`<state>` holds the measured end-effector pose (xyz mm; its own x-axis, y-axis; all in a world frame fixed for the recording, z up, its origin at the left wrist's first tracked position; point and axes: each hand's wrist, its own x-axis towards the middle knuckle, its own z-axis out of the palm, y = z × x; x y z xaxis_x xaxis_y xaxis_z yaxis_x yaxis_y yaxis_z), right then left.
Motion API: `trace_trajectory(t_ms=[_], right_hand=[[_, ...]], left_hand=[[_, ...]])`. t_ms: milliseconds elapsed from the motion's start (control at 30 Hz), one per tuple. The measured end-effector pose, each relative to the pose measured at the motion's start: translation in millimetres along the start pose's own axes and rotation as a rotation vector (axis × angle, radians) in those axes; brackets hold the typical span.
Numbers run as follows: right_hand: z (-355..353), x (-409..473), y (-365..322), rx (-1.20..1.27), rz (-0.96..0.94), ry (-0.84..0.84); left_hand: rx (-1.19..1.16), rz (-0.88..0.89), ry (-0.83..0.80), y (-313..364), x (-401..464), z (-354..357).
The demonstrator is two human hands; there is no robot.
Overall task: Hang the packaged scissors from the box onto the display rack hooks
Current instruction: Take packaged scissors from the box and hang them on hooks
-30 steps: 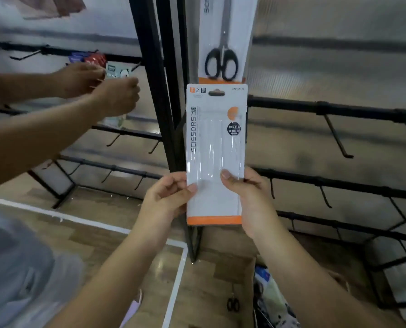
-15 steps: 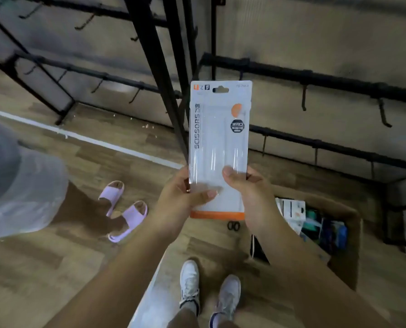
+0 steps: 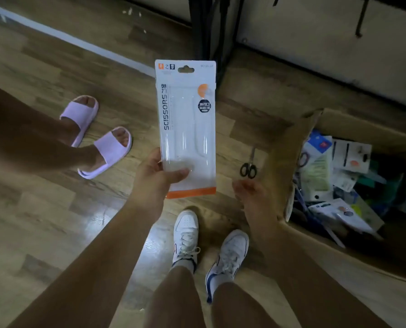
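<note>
Above wooden floor, left hand (image 3: 158,178) pinching white empty-looking scissors blister package (image 3: 186,129) upright by lower edge, right hand (image 3: 253,192) blurred, fingers' state unclear, beside open cardboard box (image 3: 292,143), loose black-handled scissors (image 3: 248,165) nearby.

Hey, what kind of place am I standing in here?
Probably a shop floor or stockroom being stocked: a black metal display rack stands on wood flooring, an open cardboard box holds packaged goods, and your left hand holds a white scissors blister pack.
</note>
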<state>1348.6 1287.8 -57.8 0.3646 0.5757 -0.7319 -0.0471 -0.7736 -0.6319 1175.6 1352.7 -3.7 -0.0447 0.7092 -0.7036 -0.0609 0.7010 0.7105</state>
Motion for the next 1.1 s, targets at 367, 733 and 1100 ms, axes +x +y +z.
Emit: trace_trajectory(t_ms=[367,733,1100], right_hand=[[40,223,100,-0.215,0.112,0.244],[31,306,120,-0.794,0.175,0.211],[42,304,130,-0.644,0.131,0.146]], left_hand=[[0.072,-0.083,-0.075,-127,150,19],[0.104,-0.131,-0.086,-169,250,37],[0.068,-0.186,-0.1,-176,250,51]])
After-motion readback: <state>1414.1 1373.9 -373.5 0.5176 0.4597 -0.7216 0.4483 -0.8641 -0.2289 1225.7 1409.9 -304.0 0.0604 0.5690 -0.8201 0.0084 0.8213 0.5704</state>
